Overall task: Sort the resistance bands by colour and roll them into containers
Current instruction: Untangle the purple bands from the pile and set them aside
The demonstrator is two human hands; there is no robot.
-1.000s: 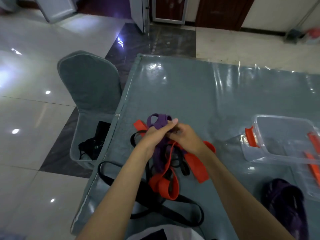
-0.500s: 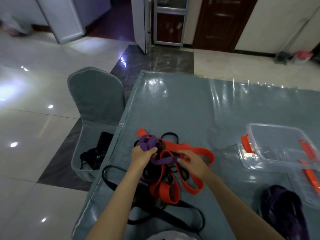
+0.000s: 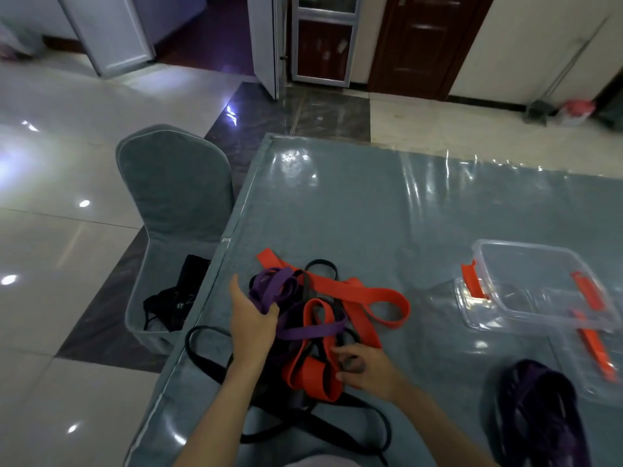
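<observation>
From the head view, the left hand grips a bunched purple band atop the tangled pile on the table. The right hand, fingers curled, pinches an orange band. A black item on the chair reads "17".

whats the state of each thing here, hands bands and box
left hand: gripping purple band
purple band: partly coiled, tangled in pile
right hand: fingers curled at the orange band
orange band: loose, tangled
black band: loose on table
clear container: open, empty
</observation>
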